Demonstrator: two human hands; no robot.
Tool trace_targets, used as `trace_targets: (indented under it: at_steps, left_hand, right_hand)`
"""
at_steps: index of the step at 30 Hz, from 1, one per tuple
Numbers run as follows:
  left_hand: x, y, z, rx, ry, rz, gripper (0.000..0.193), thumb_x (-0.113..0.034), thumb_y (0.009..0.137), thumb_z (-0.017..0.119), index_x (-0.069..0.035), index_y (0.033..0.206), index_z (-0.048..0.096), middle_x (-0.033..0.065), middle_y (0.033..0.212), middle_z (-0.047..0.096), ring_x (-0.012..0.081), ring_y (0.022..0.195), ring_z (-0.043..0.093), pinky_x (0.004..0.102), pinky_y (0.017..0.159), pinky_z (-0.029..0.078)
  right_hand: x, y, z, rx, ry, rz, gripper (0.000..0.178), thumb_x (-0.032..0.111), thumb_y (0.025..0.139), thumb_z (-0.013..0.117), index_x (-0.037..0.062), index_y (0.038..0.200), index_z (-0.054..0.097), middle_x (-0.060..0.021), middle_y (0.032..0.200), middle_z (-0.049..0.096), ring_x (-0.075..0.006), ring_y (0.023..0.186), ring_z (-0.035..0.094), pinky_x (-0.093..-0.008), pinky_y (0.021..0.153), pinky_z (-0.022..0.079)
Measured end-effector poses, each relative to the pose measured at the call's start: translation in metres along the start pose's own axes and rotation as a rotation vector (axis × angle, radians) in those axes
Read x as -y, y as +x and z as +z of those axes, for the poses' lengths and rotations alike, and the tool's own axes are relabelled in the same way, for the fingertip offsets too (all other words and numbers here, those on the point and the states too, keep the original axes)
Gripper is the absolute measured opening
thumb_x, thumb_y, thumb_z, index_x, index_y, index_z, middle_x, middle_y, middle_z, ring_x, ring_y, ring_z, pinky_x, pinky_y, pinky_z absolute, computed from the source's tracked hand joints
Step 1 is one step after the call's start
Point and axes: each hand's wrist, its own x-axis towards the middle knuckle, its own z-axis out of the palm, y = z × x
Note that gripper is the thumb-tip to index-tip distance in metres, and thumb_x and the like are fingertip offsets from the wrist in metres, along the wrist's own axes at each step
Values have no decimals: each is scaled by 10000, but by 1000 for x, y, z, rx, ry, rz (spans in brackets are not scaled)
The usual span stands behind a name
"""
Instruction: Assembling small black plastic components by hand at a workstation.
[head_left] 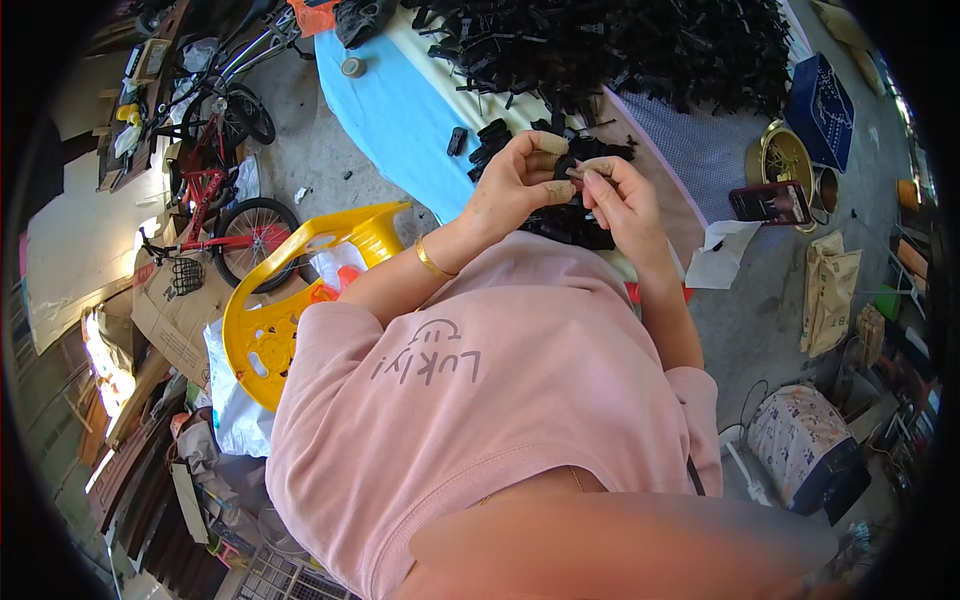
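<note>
In front of my chest both hands meet over a small black plastic part. My left hand pinches it between thumb and fingers, some of them wrapped in beige covers. From the other side my right hand closes in a pinch at the part's edge; what its fingertips hold is too small to make out. Below and behind the hands lie more black plastic pieces on the cloth-covered work surface. One black piece lies apart on the light blue cloth.
A large heap of black pieces covers the far side. A tape roll sits far left. To the right are a phone, a gold-coloured pot and a blue box. A yellow plastic chair and red bicycle stand left.
</note>
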Motion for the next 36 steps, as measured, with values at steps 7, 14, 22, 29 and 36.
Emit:
trace_targets:
  at_steps: [7,14,22,29,36]
  left_hand:
    - [4,-4,7,-8,87,197,333,42,826,523,-12,1128,394,123,1130,515,166,1018,528,278,885,437]
    - [5,-8,11,-52,81,239,276,26,818,556,5,1072,448,112,1099,540,145,976,542,261,851,450]
    - [8,-8,8,-162,489,497,244,24,790,592,20,1025,532,98,974,612,145,869,598,255,780,481]
    - [-10,-5,12,-59,54,273,288,-31,858,508,5,1140,456,142,1117,542,216,960,583,297,845,463]
    - [-9,6,-7,182,-566,-102,349,-131,907,460,-14,1230,400,140,1123,517,221,999,562,346,883,469]
  right_hand:
    - [1,0,4,-7,-81,-22,125,135,885,517,27,865,576,27,629,537,-3,505,413,-152,437,311]
    - [7,-3,9,-19,-78,-40,123,118,878,521,19,845,587,25,621,542,-7,512,417,-159,451,318]
    - [6,-2,10,6,7,99,122,113,879,516,19,841,584,22,618,538,-11,518,416,-161,453,317]
    - [5,-4,12,-81,-105,-230,95,109,832,597,23,867,576,17,693,549,-12,548,417,-152,471,321]
    - [16,-15,2,-179,-314,-431,135,15,732,686,5,825,588,3,758,576,-32,633,485,-154,555,380]
